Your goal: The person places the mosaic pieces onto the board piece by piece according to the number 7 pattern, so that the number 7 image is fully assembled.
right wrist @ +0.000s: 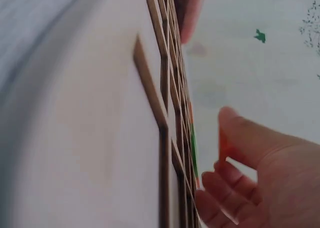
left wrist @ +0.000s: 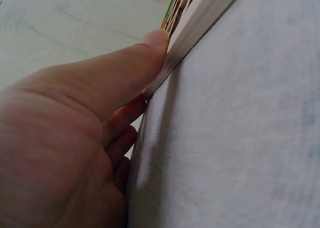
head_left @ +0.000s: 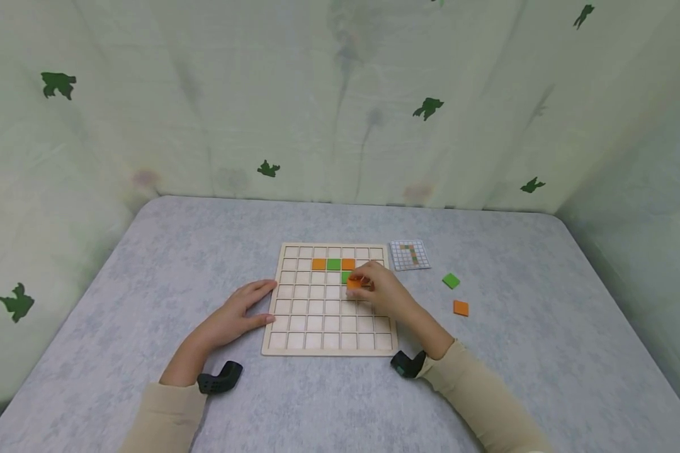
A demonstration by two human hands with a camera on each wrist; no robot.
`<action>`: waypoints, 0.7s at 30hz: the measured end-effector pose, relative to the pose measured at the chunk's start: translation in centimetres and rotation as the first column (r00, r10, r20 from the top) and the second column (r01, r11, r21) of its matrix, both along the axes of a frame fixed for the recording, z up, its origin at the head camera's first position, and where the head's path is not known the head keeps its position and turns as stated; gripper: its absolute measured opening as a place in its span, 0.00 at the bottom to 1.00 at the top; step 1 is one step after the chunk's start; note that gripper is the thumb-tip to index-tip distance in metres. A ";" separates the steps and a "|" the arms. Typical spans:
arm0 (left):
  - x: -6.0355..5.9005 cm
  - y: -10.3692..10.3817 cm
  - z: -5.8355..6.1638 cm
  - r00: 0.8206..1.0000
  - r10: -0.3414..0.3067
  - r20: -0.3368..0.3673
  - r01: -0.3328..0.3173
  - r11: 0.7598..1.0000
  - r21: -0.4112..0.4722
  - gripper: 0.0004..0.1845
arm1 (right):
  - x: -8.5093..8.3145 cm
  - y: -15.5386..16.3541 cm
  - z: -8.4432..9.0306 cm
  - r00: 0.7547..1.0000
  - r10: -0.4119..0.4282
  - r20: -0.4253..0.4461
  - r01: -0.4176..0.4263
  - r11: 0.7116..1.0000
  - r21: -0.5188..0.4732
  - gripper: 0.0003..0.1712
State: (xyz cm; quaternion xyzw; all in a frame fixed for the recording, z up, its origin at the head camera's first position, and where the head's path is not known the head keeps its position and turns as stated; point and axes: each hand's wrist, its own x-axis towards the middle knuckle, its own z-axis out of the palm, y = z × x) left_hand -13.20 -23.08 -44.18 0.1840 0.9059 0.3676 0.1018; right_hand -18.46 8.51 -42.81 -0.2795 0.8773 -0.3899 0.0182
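**Desk:** Start wide. What carries the scene?

**Caption:** A grey tabletop [head_left: 147,264] holds a wooden grid board [head_left: 329,299] square in front of you. Your left hand [head_left: 239,314] lies flat against the board's left edge, fingers [left wrist: 125,72] straight and relaxed, thumb tip pressed to the rim in the left wrist view. Judged from that pose, you are bracing the board so it does not slide while the other hand works.

**Desk:** And the right hand?

**Caption:** Your right hand [head_left: 381,290] hovers over the board's upper middle cells, fingers curled in, pinching an orange tile [head_left: 354,284] between thumb and fingertips. It sits just below a green tile [head_left: 345,276] already seated there, under a row of orange, green and orange in the second line of cells.

**Desk:** Anything off the board?

**Caption:** A small pattern card [head_left: 410,255] lies just beside the board's far right corner, apparently kept in sight as your reference. A spare green tile [head_left: 451,280] and a spare orange tile [head_left: 461,307] wait on the tabletop to your right, within easy reach.
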 end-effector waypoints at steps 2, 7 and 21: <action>0.0 0.0 0.1 1.000 0.003 0.003 -0.003 1.000 -0.001 0.39 | 0.0 -0.3 -0.4 1.000 0.008 0.003 -0.008 1.000 0.015 0.14; 0.1 0.0 0.1 1.000 0.003 0.005 -0.003 1.000 -0.002 0.38 | 0.0 -0.7 -1.0 0.999 0.026 -0.023 -0.025 0.998 0.061 0.15; -0.1 0.2 0.2 1.000 -0.006 -0.006 0.006 1.000 0.014 0.38 | 0.5 1.1 1.3 0.998 -0.032 0.057 0.029 0.998 0.051 0.23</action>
